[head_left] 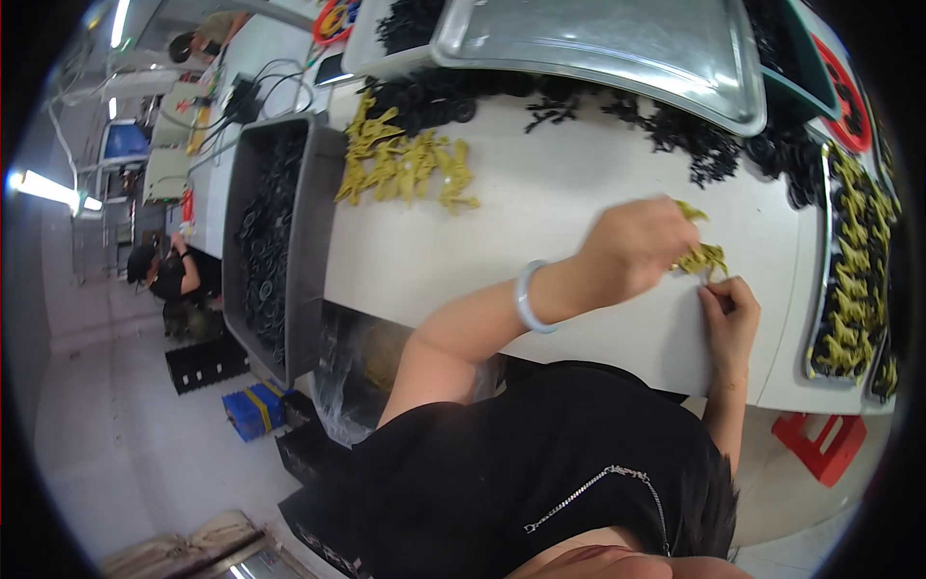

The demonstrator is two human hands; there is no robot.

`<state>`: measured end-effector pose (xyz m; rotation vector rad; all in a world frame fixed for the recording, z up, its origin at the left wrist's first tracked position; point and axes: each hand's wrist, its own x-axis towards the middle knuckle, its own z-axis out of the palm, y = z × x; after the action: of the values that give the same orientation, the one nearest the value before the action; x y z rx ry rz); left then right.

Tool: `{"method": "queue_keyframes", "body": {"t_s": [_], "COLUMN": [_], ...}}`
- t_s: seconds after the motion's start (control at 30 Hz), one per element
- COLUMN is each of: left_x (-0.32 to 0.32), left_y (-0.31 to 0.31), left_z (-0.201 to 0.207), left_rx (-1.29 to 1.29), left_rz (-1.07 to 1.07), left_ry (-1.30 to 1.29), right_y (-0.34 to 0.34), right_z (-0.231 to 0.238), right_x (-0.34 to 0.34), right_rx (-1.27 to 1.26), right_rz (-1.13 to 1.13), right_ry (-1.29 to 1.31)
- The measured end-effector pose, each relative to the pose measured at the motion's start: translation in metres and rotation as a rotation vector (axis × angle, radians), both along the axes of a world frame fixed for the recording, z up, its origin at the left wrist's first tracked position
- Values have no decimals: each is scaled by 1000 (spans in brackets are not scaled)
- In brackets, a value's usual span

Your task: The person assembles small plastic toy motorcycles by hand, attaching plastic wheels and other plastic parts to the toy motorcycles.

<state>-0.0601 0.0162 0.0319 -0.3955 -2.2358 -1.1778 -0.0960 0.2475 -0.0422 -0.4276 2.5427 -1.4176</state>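
Observation:
My left hand (632, 249), with a pale bracelet on its wrist, is closed and slightly blurred over the white table (540, 164). What its curled fingers hold is hidden. Just past them shows a bit of yellow-green plastic (691, 210). Between the two hands is a small yellow-green animal-shaped figure (704, 259). At its near edge, the thumb and finger of my right hand (730, 314) are pinched together on it. To the left on the table lies a pile of similar yellow-green figures (410, 166).
Loose black parts (690, 140) line the table's far side below a metal tray (598, 48). Rows of yellow-green figures fill a tray (818, 261) on the right. A grey bin (311, 241) of black rings stands left; a red stool (820, 446) is below right. Two other people are farther off.

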Motion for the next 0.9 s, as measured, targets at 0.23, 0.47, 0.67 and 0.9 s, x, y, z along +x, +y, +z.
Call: {"method": "queue_keyframes", "body": {"t_s": [0.23,0.47,0.67,0.9], "left_x": [135,148,97,86], "left_y": [-174,-186,-141,-70], "left_z": [-8,-19,-44,-21], "left_rx": [548,-264,-447,-235], "left_rz": [388,1093,784,501], "left_ry": [-737,-534,-530,-702], "right_y": [43,30,20,-2], "right_z": [1,8,19,36], "right_x": [-30,-55,-58,-10], "right_rx": [73,167,187,50], "right_rz": [-76,39,134,115], "right_ry": [7,191,231,288]}}
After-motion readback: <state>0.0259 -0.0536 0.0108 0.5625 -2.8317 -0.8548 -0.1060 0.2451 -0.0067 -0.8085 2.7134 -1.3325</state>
